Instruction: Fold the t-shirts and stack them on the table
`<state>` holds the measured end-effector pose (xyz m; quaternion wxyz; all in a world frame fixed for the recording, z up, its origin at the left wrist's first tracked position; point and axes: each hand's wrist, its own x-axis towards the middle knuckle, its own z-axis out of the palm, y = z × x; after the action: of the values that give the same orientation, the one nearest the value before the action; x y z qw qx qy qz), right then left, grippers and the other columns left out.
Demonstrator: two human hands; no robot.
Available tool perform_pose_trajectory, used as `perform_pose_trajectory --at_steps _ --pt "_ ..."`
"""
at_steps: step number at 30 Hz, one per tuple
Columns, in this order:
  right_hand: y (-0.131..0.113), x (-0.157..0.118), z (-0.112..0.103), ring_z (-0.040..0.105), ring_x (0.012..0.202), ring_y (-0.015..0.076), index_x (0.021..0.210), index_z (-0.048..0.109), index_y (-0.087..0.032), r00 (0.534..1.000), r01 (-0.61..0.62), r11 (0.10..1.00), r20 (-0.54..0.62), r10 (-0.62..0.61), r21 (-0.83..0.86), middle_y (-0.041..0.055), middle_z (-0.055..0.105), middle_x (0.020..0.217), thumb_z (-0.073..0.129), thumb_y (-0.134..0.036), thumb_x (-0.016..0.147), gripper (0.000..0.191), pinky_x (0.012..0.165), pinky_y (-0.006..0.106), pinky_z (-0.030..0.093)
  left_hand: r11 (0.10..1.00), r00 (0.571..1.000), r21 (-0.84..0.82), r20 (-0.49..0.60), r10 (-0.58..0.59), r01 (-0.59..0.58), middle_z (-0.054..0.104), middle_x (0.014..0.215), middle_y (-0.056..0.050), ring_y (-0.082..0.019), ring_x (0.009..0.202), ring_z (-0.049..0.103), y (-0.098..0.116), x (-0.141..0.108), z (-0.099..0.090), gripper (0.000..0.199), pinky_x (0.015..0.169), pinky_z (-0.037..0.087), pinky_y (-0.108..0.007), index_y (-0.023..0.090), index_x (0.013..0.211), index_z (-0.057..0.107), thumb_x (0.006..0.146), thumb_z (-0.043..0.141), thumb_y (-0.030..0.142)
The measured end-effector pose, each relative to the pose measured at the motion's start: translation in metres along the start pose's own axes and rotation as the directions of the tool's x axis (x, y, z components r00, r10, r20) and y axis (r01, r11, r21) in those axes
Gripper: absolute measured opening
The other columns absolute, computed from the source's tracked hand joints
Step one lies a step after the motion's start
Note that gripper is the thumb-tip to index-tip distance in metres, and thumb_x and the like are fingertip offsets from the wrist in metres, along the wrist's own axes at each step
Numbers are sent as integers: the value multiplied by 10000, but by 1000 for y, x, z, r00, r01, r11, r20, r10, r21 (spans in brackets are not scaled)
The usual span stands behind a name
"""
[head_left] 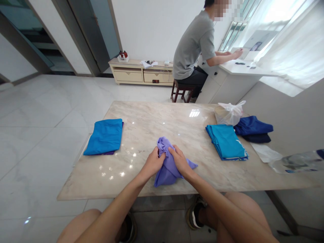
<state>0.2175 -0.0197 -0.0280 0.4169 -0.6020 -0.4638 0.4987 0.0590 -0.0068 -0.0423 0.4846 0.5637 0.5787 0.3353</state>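
A light purple cloth (168, 170) is bunched up near the front edge of the marble-topped table (162, 118). My left hand (154, 162) pinches its gathered upper part from the left, thumb pressed into the folds. From the right, my right hand (180, 161) grips the same gathered part, close to the left thumb. The cloth's lower part hangs toward me over the tabletop, and one pointed corner sticks out to the right beyond my right hand. Some of the fingers are hidden behind the fabric.
Folded blue cloth (106, 136) lies at the left, with purple fabric beneath it. Right: folded turquoise cloth (226, 141), dark blue cloth (253, 128), a white plastic bag (230, 113), a clear bottle (298, 162). Beyond, a person (194, 47) sits at a white desk (243, 69).
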Motion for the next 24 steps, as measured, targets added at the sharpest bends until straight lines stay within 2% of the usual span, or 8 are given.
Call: perform_pose_trajectory --at_steps 6,11,24 --pt "1 0 0 702 1153 312 1027 715 -283 1000 11 1000 10 -11 0 66 787 1160 616 -638 924 383 1107 467 514 1000 1000 -22 11 -22 22 807 1257 -127 -296 1177 753 4 -1 0 251 1066 562 -408 191 1222 712 981 649 216" --pt "2 1 -1 699 1208 310 1062 737 -288 1000 7 1000 -2 -7 9 63 800 1210 637 -627 922 380 1145 458 503 1000 1000 -16 12 -24 24 810 1264 -125 -304 1191 751 7 -2 -1 256 1073 560 -414 194 1225 717 979 649 209" --pt "3 -2 0 696 1123 306 973 706 -311 1000 5 1000 5 -5 5 27 800 1109 612 -598 955 303 1061 446 525 1000 999 3 26 -31 31 806 1197 -116 -291 1108 755 4 -2 0 200 1034 574 -409 199 1168 706 982 642 238"
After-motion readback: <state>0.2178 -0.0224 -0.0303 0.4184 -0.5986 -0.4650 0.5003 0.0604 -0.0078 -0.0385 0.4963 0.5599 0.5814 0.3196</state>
